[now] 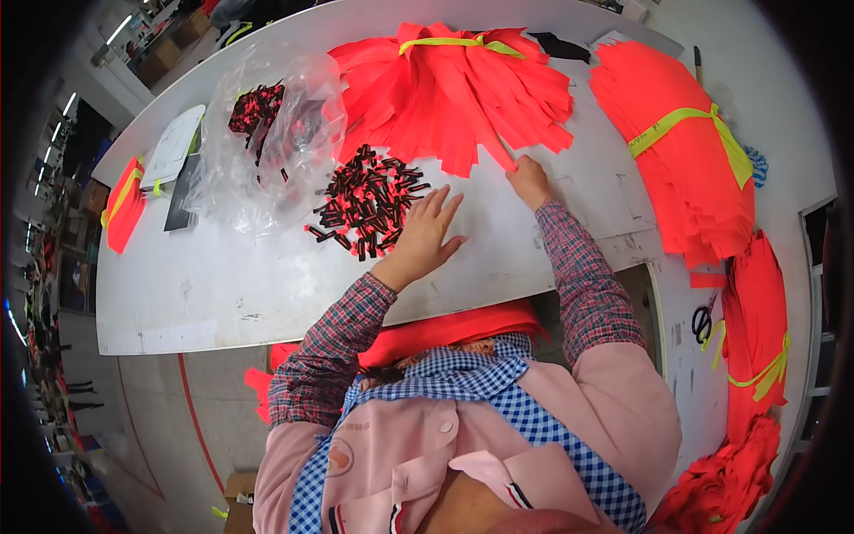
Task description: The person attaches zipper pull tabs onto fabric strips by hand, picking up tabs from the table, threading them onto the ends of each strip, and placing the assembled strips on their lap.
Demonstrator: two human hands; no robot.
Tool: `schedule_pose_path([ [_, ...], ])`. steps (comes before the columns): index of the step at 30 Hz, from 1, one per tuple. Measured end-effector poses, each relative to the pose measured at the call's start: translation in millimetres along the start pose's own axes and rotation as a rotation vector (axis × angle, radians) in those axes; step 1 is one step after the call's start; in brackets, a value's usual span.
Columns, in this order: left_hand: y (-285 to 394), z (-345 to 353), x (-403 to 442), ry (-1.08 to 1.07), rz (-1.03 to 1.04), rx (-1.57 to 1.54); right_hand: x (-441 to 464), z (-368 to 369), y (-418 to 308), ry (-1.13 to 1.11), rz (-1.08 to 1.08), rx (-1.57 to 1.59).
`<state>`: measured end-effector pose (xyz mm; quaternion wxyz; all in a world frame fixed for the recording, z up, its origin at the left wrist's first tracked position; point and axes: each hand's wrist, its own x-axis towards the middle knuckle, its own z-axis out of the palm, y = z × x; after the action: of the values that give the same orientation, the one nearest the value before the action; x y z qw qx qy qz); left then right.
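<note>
My left hand [424, 238] hovers at the right edge of a pile of small black and red pieces [366, 201], its fingers spread. My right hand [528, 182] pinches the lower end of one red fabric strip [485, 125]. That strip belongs to a fanned-out bundle of red strips [391, 93] at the top of the table, with a yellow-green tie [463, 42] across its upper part. Left of the pile lies a clear plastic bag [233, 169] with more black and red pieces inside.
Another tied red bundle [685, 160] lies at the right of the white table [196, 303]. Below it are black scissors [703, 322] and a further red bundle [756, 311]. At the left are a clipboard [173, 147] and a small red bundle [124, 206]. Red fabric covers my lap.
</note>
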<state>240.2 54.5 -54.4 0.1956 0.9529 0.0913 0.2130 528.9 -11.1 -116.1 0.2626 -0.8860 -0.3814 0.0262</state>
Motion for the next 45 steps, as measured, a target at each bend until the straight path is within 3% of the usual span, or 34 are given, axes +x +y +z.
schedule_pose_path([
  [3, 16.6, -6.3, 6.1, 0.050, 0.029, 0.000, -31.6, -7.8, -30.7, -0.032, 0.004, 0.382],
  [6, 19.1, -12.9, 16.3, 0.090, 0.042, 0.087, -94.1, -57.0, -92.2, -0.072, -0.105, 0.482],
  [7, 19.9, -14.8, 20.5, 0.191, 0.081, 0.089, -114.1, -69.5, -107.4, -0.077, -0.159, 0.516],
  [10, 1.7, -20.1, 32.4, 0.218, 0.183, -0.011, -148.7, -92.6, -129.3, -0.123, -0.259, 0.609],
  [13, 13.5, -55.5, 43.9, 0.367, 0.054, -0.222, -168.0, -100.6, -138.0, -0.037, -0.370, 0.729],
  [16, -26.4, -98.7, 54.1, 0.823, -0.112, -0.329, -173.1, -91.2, -138.1, -0.013, -0.437, 0.742],
  [17, -20.9, -136.1, 56.4, 1.109, 0.004, -0.270, -172.0, -84.1, -138.6, -0.025, -0.456, 0.709],
  [19, -88.6, -213.2, 19.0, 1.110, -0.201, 0.325, -168.3, -73.4, -141.0, -0.135, -0.458, 0.615],
  [20, -88.0, -269.6, -10.9, 1.041, -0.016, 1.234, -163.0, -64.0, -142.2, -0.131, -0.519, 0.538],
  [21, -93.5, -310.9, -43.7, 1.064, -0.054, 1.309, -156.8, -49.8, -142.0, -0.126, -0.578, 0.460],
  [23, -74.8, -378.3, -106.4, 1.127, -0.208, 1.106, -143.4, -19.5, -143.1, -0.178, -0.634, 0.341],
  [26, -10.9, -444.0, -193.7, 1.146, -0.342, 0.977, -119.5, 32.6, -155.4, -0.054, -0.878, 0.180],
  [28, 38.1, -465.6, -233.4, 1.103, -0.396, 0.973, -111.4, 49.2, -181.8, -0.230, -0.928, 0.098],
  [31, 98.8, -463.5, -259.6, 0.893, -0.470, 1.022, -101.3, 78.8, -220.3, -0.347, -1.025, -0.038],
  [33, 122.6, -439.3, -255.1, 0.507, -0.488, 1.119, -95.3, 85.4, -247.9, -0.413, -1.087, -0.071],
  [34, 117.7, -412.9, -250.1, 0.395, -0.539, 0.964, -94.0, 88.6, -259.1, -0.438, -1.117, -0.096],
  [35, 88.4, -381.6, -261.2, 0.807, -0.574, 0.021, -93.1, 94.5, -267.7, -0.464, -1.146, -0.126],
  [37, 92.4, -307.3, -215.5, 0.633, -0.898, -0.176, -86.4, 110.6, -274.0, -0.516, -1.220, -0.193],
  [40, 68.3, -241.1, -201.3, 0.455, -0.938, -0.548, -83.0, 105.2, -271.7, -0.634, -1.223, -0.182],
  [41, 68.4, -227.8, -197.6, 0.463, -0.910, -0.619, -81.4, 110.2, -266.2, -0.543, -1.284, -0.130],
  [45, 60.6, -191.3, -189.1, 0.530, -0.843, -0.796, -77.7, 101.8, -232.4, -0.517, -1.318, -0.133],
])
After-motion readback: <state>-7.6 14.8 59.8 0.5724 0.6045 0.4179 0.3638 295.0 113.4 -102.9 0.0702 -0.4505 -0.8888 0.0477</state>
